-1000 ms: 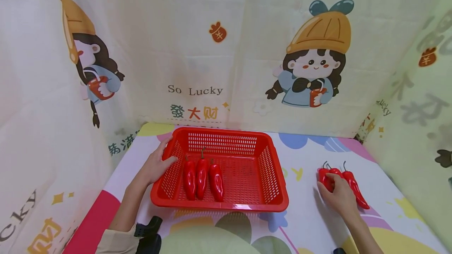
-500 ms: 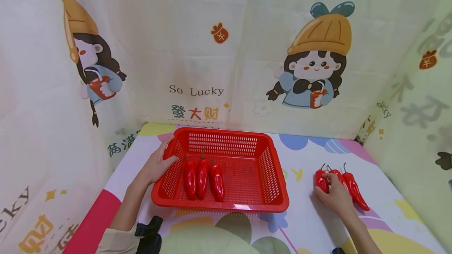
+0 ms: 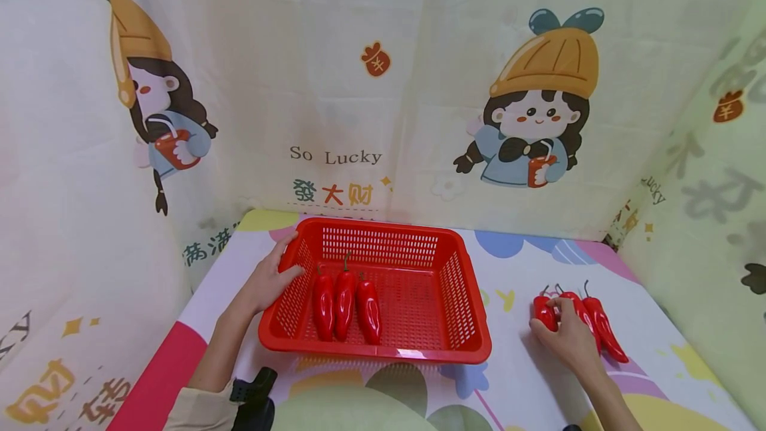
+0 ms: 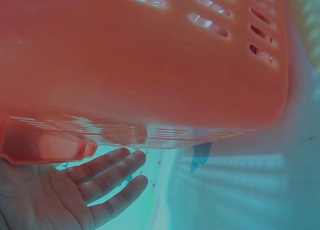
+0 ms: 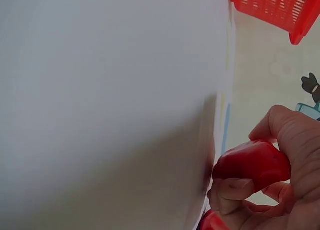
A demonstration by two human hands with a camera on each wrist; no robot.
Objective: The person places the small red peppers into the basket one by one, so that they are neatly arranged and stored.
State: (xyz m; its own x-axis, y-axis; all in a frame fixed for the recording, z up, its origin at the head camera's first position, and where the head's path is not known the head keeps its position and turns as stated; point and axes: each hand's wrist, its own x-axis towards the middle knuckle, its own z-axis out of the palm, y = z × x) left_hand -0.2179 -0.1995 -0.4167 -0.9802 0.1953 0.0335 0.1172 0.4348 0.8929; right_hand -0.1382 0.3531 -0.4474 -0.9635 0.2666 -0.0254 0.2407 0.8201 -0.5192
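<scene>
Right hand [image 3: 568, 338] grips a red pepper [image 3: 543, 312] lying on the surface [image 3: 520, 378], right of the basket [image 3: 461, 298]. Left hand [image 3: 266, 281], fingers straight, rests against the basket's left wall.

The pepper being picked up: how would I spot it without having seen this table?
Look right of the red basket, where three red peppers lie side by side on the table. It is the leftmost pepper, the only one the right hand pinches.
</scene>
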